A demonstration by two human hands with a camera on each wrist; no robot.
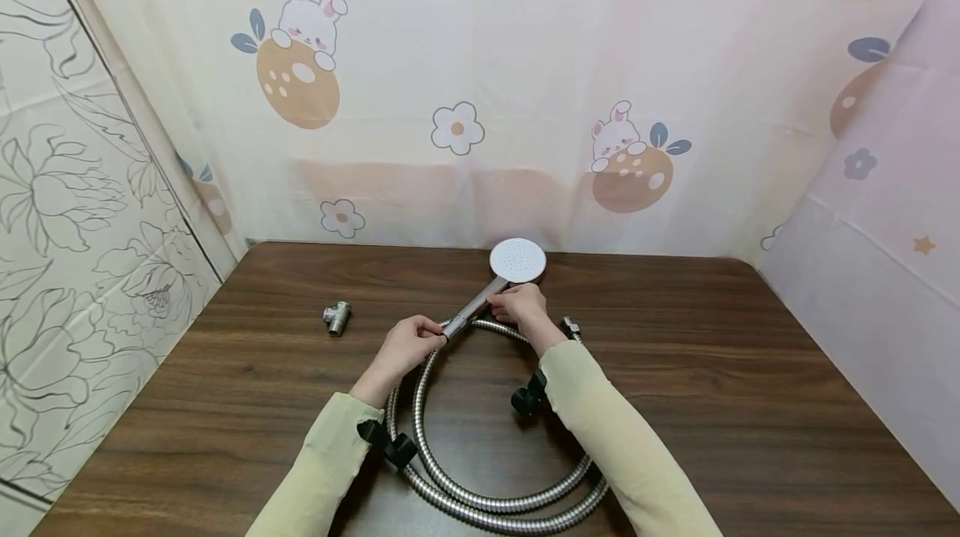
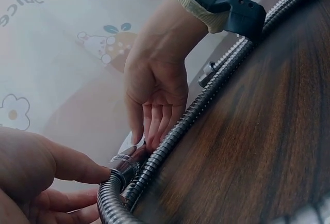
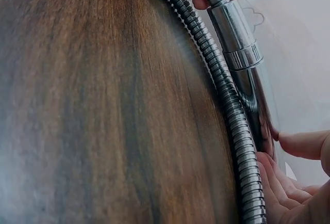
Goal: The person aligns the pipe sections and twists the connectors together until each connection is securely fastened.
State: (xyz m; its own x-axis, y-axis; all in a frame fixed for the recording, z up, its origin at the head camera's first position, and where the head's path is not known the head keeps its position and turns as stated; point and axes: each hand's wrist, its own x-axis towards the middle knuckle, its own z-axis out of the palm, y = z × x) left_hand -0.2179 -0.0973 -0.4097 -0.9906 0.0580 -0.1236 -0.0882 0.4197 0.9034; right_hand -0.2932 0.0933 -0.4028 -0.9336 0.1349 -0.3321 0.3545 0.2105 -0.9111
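Observation:
A hand shower (image 1: pixel 517 260) with a round white spray face and chrome handle lies toward the back of the table. My left hand (image 1: pixel 405 345) pinches the metal shower hose (image 3: pixel 240 141) right beside the chrome connector (image 3: pixel 232 30) at the handle's lower end. Thumb on one side and fingers on the other, my right hand (image 1: pixel 525 308) holds the handle below the spray face. In the head view the flexible hose loops in coils under and between my forearms. Its free end fitting (image 1: pixel 570 327) sits just right of my right wrist.
A small chrome angle valve (image 1: pixel 337 318) lies left of my left hand. Brown wood-grain table (image 1: pixel 750 404) extends on both sides. Printed curtains (image 1: pixel 457 45) stand behind and to the right, a flower-patterned panel (image 1: pixel 75 212) to the left. Black wrist mounts (image 1: pixel 529 397) hang at my sleeves.

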